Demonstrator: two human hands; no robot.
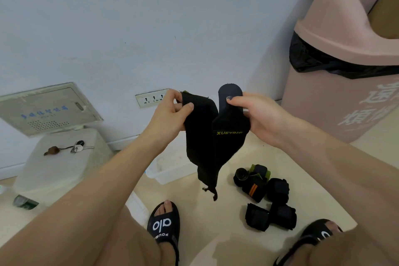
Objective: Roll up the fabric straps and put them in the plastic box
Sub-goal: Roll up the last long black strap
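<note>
A black fabric strap (212, 136) with yellow lettering hangs folded in a V in front of me, its loop end dangling low. My left hand (172, 112) pinches its left end and my right hand (257, 112) pinches its rounded right end. Both hands are raised above the floor. Below them a clear plastic box (170, 168) stands on the floor, partly hidden by the strap and my left arm. Several rolled black straps (265, 196) lie in a pile on the floor to the right of the box.
A pink bin (345, 67) with a black liner stands at the right. A white lidded container (60, 164) with keys (78, 147) on top sits at the left, by the wall. A wall socket (151, 98) is behind my hands. My sandalled feet (164, 224) are below.
</note>
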